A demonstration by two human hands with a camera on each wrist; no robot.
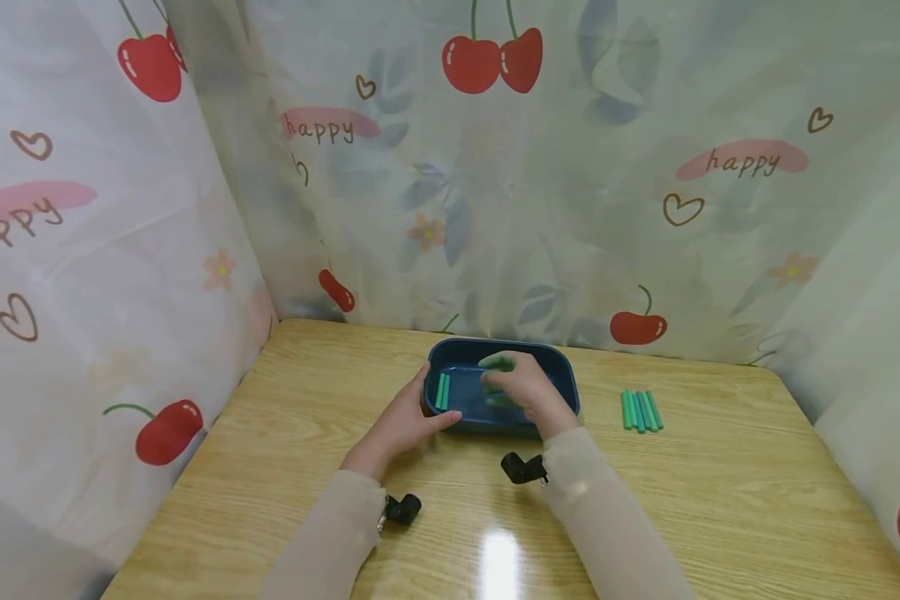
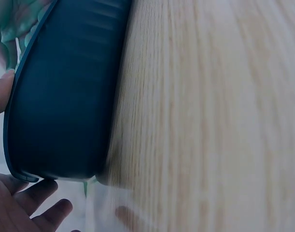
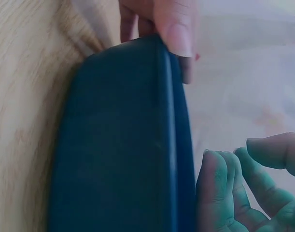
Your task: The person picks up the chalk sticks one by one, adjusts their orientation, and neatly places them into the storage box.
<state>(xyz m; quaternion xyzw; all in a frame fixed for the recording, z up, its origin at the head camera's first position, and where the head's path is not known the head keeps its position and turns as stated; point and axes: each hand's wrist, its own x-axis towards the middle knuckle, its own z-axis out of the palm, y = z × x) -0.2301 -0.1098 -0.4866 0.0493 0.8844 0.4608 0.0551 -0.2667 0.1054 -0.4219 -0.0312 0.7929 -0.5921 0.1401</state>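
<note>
A dark blue rectangular box without a lid stands upright on the table in the head view. Its left end is in the grip of my left hand, thumb on the front rim and fingers round the side. Above the inside of the box is my right hand, its fingers bent loosely; the right wrist view shows this hand tinted green, with nothing seen between thumb and fingers. Inside the box at the left, short thin green sticks lie side by side.
Right of the box, several more green sticks in lighter and darker shades lie in a row on the wooden table. Patterned fabric hangs behind the table and at both sides, close behind the box.
</note>
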